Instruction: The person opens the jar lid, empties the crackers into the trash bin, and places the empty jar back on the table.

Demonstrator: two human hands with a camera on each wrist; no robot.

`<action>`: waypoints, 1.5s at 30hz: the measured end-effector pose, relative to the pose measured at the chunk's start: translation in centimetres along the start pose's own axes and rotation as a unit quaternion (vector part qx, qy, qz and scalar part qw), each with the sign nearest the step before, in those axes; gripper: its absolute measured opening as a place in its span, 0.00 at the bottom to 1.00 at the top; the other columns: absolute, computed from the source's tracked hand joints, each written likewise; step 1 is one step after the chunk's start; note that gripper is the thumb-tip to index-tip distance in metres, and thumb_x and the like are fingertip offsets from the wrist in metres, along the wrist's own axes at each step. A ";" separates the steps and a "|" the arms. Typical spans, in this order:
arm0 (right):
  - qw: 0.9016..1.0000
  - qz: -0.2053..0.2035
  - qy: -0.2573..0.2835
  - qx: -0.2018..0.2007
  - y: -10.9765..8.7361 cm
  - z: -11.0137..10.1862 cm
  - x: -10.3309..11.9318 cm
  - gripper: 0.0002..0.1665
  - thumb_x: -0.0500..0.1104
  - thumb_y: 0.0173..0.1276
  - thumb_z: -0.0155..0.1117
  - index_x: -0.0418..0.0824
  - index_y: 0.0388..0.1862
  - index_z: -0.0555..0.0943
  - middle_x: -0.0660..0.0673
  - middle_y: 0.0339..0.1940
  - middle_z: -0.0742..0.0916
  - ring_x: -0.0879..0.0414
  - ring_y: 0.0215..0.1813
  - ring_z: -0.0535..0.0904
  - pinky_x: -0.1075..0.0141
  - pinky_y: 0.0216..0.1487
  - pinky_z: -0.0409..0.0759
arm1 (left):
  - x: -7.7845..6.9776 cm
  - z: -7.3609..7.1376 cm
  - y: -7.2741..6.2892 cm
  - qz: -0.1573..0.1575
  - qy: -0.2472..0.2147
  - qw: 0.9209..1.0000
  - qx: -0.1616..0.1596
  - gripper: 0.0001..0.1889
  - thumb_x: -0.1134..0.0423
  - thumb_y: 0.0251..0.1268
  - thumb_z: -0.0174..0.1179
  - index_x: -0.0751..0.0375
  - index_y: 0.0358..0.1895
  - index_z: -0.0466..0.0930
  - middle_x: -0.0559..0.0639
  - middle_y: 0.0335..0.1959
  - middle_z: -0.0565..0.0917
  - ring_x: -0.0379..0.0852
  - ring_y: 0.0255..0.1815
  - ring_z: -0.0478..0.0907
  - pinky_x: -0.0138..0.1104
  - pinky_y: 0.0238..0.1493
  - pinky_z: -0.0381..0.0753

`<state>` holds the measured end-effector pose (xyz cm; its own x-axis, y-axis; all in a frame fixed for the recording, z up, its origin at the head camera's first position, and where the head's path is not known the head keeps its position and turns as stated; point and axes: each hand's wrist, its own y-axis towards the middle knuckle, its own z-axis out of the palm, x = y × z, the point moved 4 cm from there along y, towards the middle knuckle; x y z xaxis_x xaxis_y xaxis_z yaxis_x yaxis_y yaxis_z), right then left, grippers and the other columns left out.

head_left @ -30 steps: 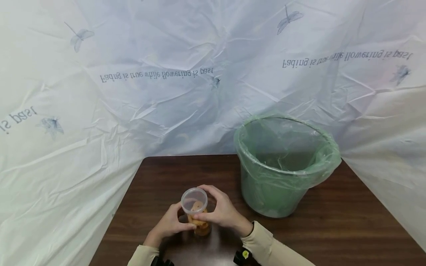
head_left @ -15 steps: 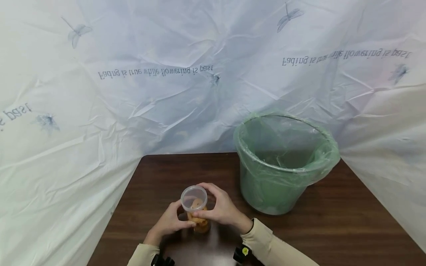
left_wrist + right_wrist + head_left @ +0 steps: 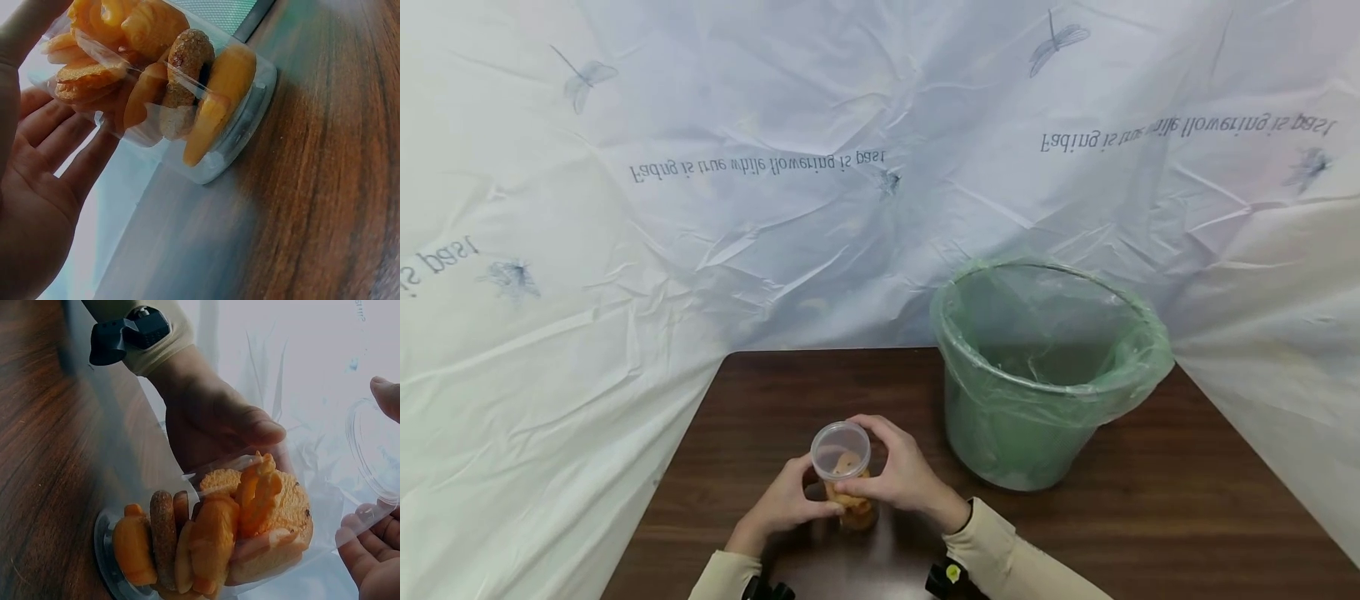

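Observation:
A clear plastic jar (image 3: 857, 520) of orange-brown snack biscuits (image 3: 219, 531) stands upright, its base right at the table. Around its lower side my left hand (image 3: 785, 501) grips it, thumb in front and fingers behind. My right hand (image 3: 912, 473) holds the clear round lid (image 3: 839, 439) at the top, with the thumb on the near side and the fingers on the far side. In the left wrist view, the left hand's fingers lie behind the jar wall (image 3: 265, 81). The right wrist view has the lid between the right thumb and fingers.
A green bucket (image 3: 1000, 442) lined with a thin green plastic bag (image 3: 1123, 392) stands right of the hands. The dark wood table (image 3: 775, 392) extends around the jar. Pale plastic sheeting (image 3: 820, 242) with printed lettering hangs behind and along both sides.

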<state>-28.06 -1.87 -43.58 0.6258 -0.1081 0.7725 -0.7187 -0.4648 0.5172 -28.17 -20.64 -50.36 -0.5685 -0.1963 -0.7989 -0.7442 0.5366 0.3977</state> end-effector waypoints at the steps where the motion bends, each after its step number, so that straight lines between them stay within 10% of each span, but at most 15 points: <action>1: 1.000 0.005 -0.006 -0.001 -0.1 0.0 0.0 0.42 0.49 0.49 0.81 0.49 0.63 0.73 0.50 0.55 0.82 0.51 0.54 0.79 0.59 0.55 0.79 | 0.0 0.0 0.0 -0.002 -0.002 1.000 0.002 0.33 0.66 0.50 0.74 0.59 0.62 0.72 0.56 0.54 0.82 0.42 0.54 0.80 0.37 0.51 0.82; 26: 0.999 0.008 -0.024 -0.048 -0.3 0.6 -0.1 0.38 0.53 0.51 0.79 0.49 0.60 0.75 0.47 0.52 0.83 0.51 0.52 0.80 0.58 0.50 0.80 | 0.2 0.0 0.1 -0.035 0.003 0.999 0.003 0.31 0.64 0.50 0.75 0.57 0.60 0.74 0.53 0.52 0.83 0.40 0.51 0.80 0.36 0.50 0.82; 45: 0.999 0.034 0.032 0.013 0.6 -0.7 2.7 0.38 0.38 0.48 0.80 0.33 0.58 0.75 0.34 0.52 0.82 0.39 0.50 0.80 0.53 0.50 0.81 | -0.2 0.1 0.0 -0.026 -0.009 1.000 0.007 0.31 0.65 0.51 0.74 0.59 0.61 0.73 0.56 0.53 0.82 0.40 0.52 0.80 0.36 0.51 0.82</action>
<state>-27.00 -1.83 -40.89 0.5544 -0.0835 0.8281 -0.7503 -0.4808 0.4538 -28.05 -20.52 -50.23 -0.5237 -0.2099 -0.8256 -0.7668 0.5384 0.3495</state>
